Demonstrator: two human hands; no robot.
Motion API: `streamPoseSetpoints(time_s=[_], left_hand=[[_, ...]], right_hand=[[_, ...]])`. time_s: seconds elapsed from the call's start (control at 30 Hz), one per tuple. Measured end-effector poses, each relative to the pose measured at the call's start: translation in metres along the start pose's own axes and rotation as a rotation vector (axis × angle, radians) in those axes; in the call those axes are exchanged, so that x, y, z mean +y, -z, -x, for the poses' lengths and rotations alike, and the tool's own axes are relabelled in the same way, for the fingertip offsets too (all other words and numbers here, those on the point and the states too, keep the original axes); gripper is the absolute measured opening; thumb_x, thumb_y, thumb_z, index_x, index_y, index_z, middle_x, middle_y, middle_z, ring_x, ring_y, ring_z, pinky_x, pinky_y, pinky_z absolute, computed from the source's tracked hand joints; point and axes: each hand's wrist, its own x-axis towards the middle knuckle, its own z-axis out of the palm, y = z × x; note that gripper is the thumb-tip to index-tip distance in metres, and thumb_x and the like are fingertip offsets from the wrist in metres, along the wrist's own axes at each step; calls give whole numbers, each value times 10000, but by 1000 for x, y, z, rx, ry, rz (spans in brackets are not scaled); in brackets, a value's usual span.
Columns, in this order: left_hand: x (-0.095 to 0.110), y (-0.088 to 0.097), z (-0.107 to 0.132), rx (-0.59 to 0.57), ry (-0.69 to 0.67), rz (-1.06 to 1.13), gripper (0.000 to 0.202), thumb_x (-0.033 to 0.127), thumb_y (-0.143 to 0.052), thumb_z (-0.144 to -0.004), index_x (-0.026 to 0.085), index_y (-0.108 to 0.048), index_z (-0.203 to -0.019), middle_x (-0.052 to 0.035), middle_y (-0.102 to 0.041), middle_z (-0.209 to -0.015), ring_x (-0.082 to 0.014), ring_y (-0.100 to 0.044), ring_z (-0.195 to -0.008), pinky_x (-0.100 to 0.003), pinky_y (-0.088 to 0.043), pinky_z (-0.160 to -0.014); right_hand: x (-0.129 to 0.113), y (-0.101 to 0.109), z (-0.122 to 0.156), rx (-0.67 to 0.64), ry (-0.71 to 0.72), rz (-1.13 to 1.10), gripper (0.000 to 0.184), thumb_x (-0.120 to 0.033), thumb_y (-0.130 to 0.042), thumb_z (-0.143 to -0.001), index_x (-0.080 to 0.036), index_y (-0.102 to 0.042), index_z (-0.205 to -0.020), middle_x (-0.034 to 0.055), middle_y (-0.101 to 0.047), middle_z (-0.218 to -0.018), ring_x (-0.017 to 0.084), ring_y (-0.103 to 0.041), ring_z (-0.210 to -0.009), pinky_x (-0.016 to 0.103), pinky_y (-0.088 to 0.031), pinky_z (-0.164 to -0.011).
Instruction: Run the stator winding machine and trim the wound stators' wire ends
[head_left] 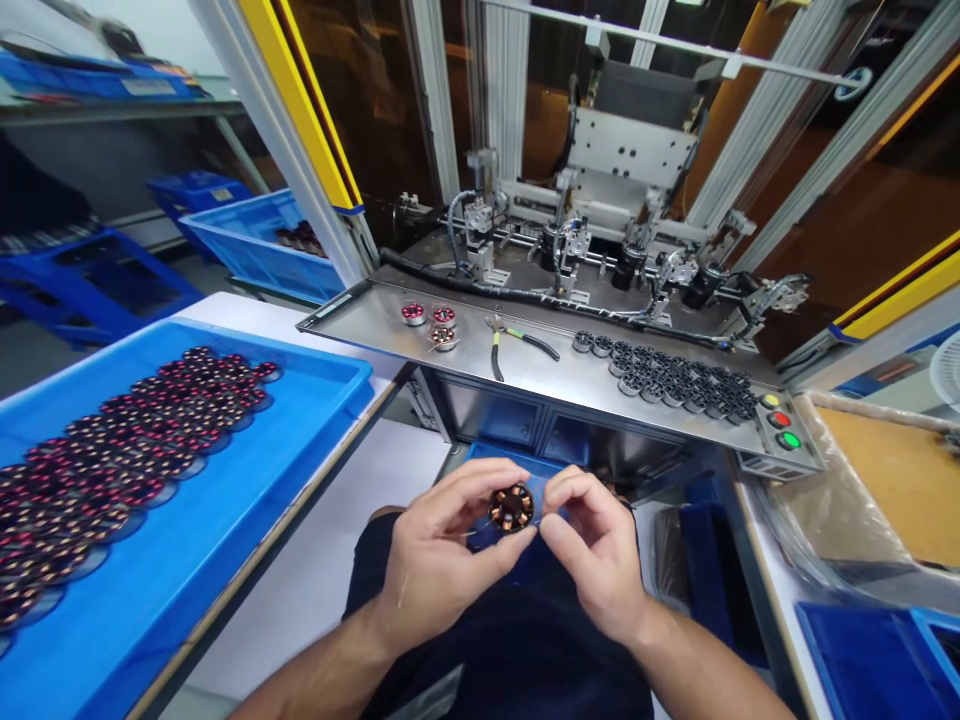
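Over my lap I hold a small round motor stator wound with copper wire, pinched between both hands. My left hand grips its left side with thumb and fingers. My right hand pinches its right edge from above and below. A thin wire end sticks out to the left of the stator.
A blue tray at left holds several wound stators. The steel shelf ahead carries three wound stators, pliers, several bare black stator cores and a button panel. A winding machine stands behind. Blue bins sit at lower right.
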Motion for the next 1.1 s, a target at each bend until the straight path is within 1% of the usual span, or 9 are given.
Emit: streamPoseSetpoints(time_s=[0.13, 0.33, 0.57, 0.67, 0.77, 0.83, 0.97, 1.03, 1.1], left_hand=[[-2, 1, 5, -29, -197, -194, 497, -10, -761, -687, 218, -690, -1123, -61, -723, -1045, -187, -694, -969, -283, -593, -880], [-2, 2, 8, -7, -173, -149, 500, -17, -751, -693, 217, -667, -1127, -66, -709, -1053, -198, -695, -964, -303, -609, -843], [2, 4, 6, -86, -276, -273, 513, -38, -750, -686, 186, -661, -1139, -73, -710, -1064, -192, -698, -963, -298, -601, -869], [1, 4, 9, -92, -253, -256, 540, -48, -754, -675, 187, -661, -1152, -69, -707, -1071, -190, -692, -971, -295, -603, -869], [0, 5, 11, -67, -196, -171, 542, -46, -750, -678, 204, -662, -1150, -58, -705, -1072, -188, -682, -994, -283, -608, -858], [0, 6, 10, -39, -160, -124, 529, -41, -748, -683, 219, -668, -1137, -43, -706, -1065, -173, -679, -999, -255, -603, -858], [1, 7, 5, -16, -69, -63, 501, -23, -746, -699, 251, -680, -1114, -21, -715, -1064, -151, -685, -1003, -223, -588, -880], [1, 6, 4, -21, -35, -37, 490, -11, -750, -704, 259, -686, -1108, -18, -718, -1068, -148, -686, -1007, -220, -583, -889], [2, 5, 4, -26, -24, -21, 487, -6, -754, -704, 266, -691, -1103, -13, -722, -1063, -142, -687, -1006, -212, -576, -899]], right_hand=[[0, -3, -3, -46, -19, -134, 181, -329, -700, -868, -207, -568, -845, -6, -512, -823, 150, -487, -788, 295, -409, -754], [14, -10, 5, 68, -169, -247, 220, -372, -541, -983, -204, -580, -847, -4, -544, -819, 132, -501, -775, 275, -409, -753], [2, -5, 0, 25, -13, -154, 237, -350, -755, -824, -227, -593, -947, 56, -570, -1166, 198, -547, -1065, 362, -418, -967], [2, -6, -6, 106, -125, -186, 180, -341, -672, -900, -200, -622, -799, 48, -606, -1087, 167, -577, -980, 333, -452, -918], [11, -5, -5, 214, -202, -299, 179, -377, -655, -916, -211, -662, -849, 41, -620, -1075, 153, -598, -925, 314, -492, -855], [16, -2, -1, 170, -159, -386, 234, -448, -683, -882, -237, -667, -980, 59, -618, -1142, 182, -608, -977, 337, -509, -858], [20, 6, 11, 11, -67, -462, 605, -632, -786, -688, -242, -633, -1124, 85, -614, -1142, 237, -582, -1049, 369, -490, -910], [18, 7, 13, -17, -96, -410, 571, -542, -851, -658, -246, -643, -1100, 62, -622, -1065, 214, -586, -991, 352, -480, -902], [15, 6, 12, -22, -95, -325, 375, -403, -848, -720, -242, -674, -1010, 32, -626, -940, 180, -588, -883, 327, -481, -843]])
